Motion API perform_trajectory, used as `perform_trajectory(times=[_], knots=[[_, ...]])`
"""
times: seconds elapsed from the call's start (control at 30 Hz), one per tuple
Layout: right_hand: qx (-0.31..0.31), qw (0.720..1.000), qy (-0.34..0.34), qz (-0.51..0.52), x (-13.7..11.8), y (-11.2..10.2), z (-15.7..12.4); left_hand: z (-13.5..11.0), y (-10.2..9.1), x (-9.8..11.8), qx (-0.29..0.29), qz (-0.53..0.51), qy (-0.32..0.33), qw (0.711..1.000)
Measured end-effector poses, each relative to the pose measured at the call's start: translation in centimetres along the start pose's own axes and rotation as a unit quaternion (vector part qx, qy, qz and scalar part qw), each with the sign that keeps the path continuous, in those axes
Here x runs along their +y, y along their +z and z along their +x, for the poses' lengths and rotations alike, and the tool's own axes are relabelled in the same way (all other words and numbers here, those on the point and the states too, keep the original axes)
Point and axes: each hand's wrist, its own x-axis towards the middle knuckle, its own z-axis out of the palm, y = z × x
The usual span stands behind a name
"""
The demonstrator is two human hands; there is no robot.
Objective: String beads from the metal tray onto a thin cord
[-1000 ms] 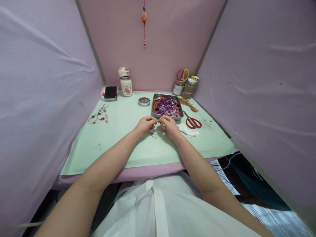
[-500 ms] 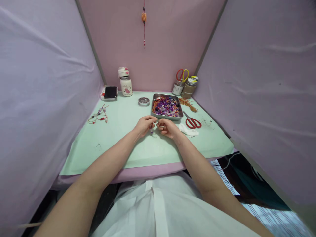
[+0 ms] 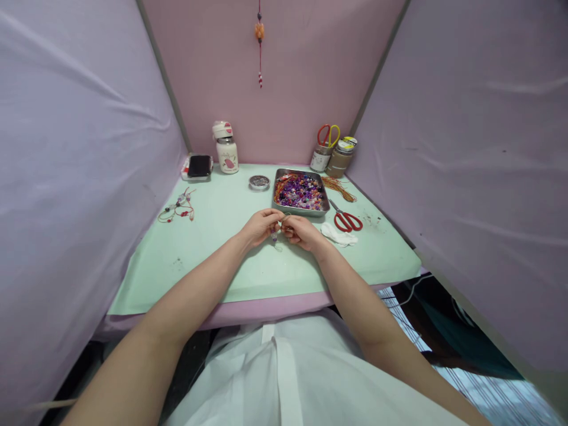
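Both hands meet just in front of the metal tray of beads (image 3: 329, 208). My left hand (image 3: 261, 228) is closed in a pinch on a thin greenish-brown cord (image 3: 287, 215). Fingers curled, my right hand (image 3: 299, 232) pinches the same cord beside it, and a small loop shows above the fingertips. Below the left fingers hang clear and purple beads (image 3: 274, 236), with a cord end (image 3: 278, 248) reaching down over the green mat. The exact grip between the fingertips is too small to make out.
Red-handled scissors (image 3: 348, 221) and a crumpled white cloth (image 3: 339, 235) lie to the right. Brown cords (image 3: 339, 188) are beside the tray. A round tin (image 3: 258, 182), a white bottle (image 3: 228, 157) and a jar (image 3: 341, 160) stand behind. Beaded strings (image 3: 180, 207) lie left.
My right hand has turned and drawn closer to the left, its fingers curling further under. A small cord loop now shows above the fingertips. The left hand has barely moved.
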Motion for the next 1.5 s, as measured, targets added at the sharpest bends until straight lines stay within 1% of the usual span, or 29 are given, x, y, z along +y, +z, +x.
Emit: perform_trajectory(times=[0.13,0.17,0.23,0.3,0.37,0.43,0.53,0.63,0.8,0.93,1.13,1.27,1.33,1.43,1.5], knots=[[-0.006,1.000,-0.008,-0.021,0.1,0.2,-0.2,0.0,-0.2,-0.1,-0.014,0.006,-0.013,1.000],[-0.001,1.000,-0.010,-0.026,0.1,0.2,-0.1,0.1,-0.2,-0.1,-0.014,0.007,-0.014,1.000],[0.037,0.998,-0.025,-0.034,0.2,0.2,0.0,0.2,-0.2,-0.2,-0.007,0.006,-0.013,1.000],[0.093,0.994,-0.056,-0.027,0.1,0.1,0.2,0.2,-0.1,-0.2,0.012,0.002,-0.004,1.000],[0.126,0.988,-0.090,-0.013,0.1,-0.1,0.4,0.3,0.0,-0.2,0.031,0.001,0.007,0.999],[0.119,0.985,-0.124,-0.020,0.1,-0.1,0.4,0.3,0.1,-0.2,0.039,0.005,0.014,0.999],[0.105,0.972,-0.195,-0.074,0.2,-0.1,0.4,0.2,0.1,-0.2,0.038,0.018,0.014,0.999],[0.123,0.958,-0.243,-0.092,0.4,-0.2,0.4,0.1,0.1,-0.2,0.028,0.028,0.009,0.999],[0.144,0.957,-0.239,-0.084,0.5,-0.3,0.6,0.1,0.1,-0.2,0.009,0.019,0.015,1.000],[0.140,0.958,-0.237,-0.075,0.6,-0.3,0.7,0.1,0.2,-0.1,0.005,0.013,0.015,1.000],[0.126,0.958,-0.247,-0.075,0.7,-0.3,0.7,0.1,0.0,-0.3,0.021,0.037,-0.001,0.999],[0.130,0.956,-0.247,-0.088,0.7,-0.3,0.8,0.4,-0.2,-0.3,0.036,0.012,-0.015,0.999],[0.141,0.948,-0.262,-0.115,0.9,-0.4,1.0,0.6,-0.4,-0.3,0.042,-0.014,-0.015,0.999],[0.154,0.920,-0.303,-0.197,1.2,-0.6,1.1,0.8,-0.6,-0.2,0.042,-0.040,-0.015,0.998],[0.153,0.903,-0.318,-0.244,1.3,-0.5,1.1,0.8,-0.7,-0.2,0.038,-0.045,-0.019,0.998]])
